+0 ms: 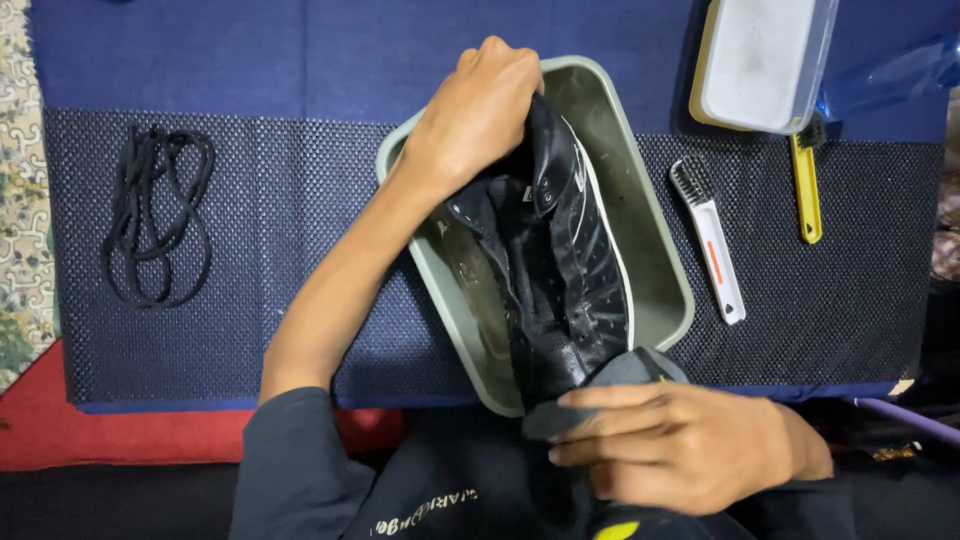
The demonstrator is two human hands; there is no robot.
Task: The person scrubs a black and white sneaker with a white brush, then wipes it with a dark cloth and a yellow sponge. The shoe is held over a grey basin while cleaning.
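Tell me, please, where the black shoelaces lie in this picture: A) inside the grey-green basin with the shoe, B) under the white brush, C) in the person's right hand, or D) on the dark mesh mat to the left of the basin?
D: the black shoelaces lie coiled on the dark mesh mat, well left of the basin, apart from both hands.

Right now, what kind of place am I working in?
Probably a home shoe-cleaning spot on the floor: a black shoe held over a grey basin, brushes beside it, and removed laces on a mat.
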